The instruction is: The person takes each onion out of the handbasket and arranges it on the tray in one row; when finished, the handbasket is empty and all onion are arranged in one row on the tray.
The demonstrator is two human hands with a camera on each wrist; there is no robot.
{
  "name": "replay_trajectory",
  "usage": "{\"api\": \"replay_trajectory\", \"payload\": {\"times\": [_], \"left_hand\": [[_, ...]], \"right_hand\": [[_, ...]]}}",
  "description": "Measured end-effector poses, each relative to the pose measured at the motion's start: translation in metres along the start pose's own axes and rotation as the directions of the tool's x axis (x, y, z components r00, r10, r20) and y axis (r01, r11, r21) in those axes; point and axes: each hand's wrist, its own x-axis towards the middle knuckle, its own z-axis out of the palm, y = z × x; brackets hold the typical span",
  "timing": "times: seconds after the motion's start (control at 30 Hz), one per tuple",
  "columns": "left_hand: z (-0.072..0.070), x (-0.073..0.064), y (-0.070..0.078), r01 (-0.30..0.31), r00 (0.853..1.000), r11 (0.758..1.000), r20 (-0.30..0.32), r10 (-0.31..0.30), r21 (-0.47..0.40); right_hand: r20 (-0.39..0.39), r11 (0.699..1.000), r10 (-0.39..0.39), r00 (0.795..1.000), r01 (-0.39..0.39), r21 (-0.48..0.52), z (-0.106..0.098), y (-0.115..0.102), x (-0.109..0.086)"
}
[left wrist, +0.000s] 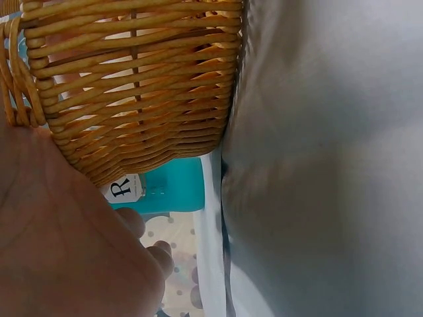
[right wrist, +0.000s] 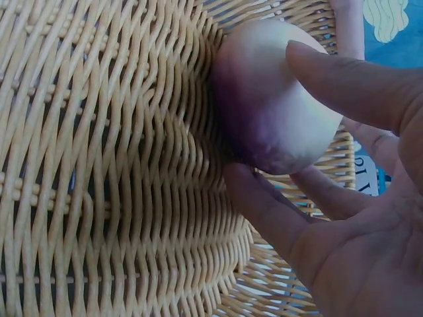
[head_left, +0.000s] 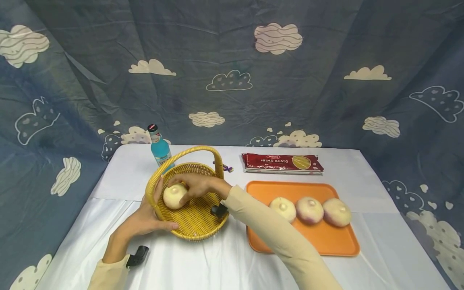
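Note:
A yellow wicker basket (head_left: 195, 229) with a tall arched handle stands on the white cloth, tilted toward me. My left hand (head_left: 143, 217) holds its left rim, thumb along the front edge and fingers near the handle's foot. In the left wrist view, that hand (left wrist: 73, 244) lies against the woven side. Inside the basket, at the left, is a white-and-purple turnip (head_left: 174, 196). My right hand (head_left: 197, 185) reaches in and grips it between thumb and fingers. Up close in the right wrist view, the turnip (right wrist: 277, 99) touches or nearly touches the wicker wall.
Right of the basket, an orange tray (head_left: 304, 245) bears a row of three turnips (head_left: 309, 210). Behind it lies a red spaghetti packet (head_left: 282, 163). A blue bottle (head_left: 159, 149) stands behind the basket's left side, and a small purple-wrapped candy (head_left: 227, 168) lies behind its handle.

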Motion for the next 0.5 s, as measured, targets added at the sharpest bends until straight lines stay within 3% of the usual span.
{"api": "replay_trajectory", "payload": {"times": [0.5], "left_hand": [[-0.0007, -0.0004, -0.0006, 0.005, 1.000, 1.000, 0.005, -0.005, 0.000]], "right_hand": [[0.015, 0.998, -0.026, 1.000, 0.027, -0.065, 0.0004, 0.0012, 0.0011]]}}
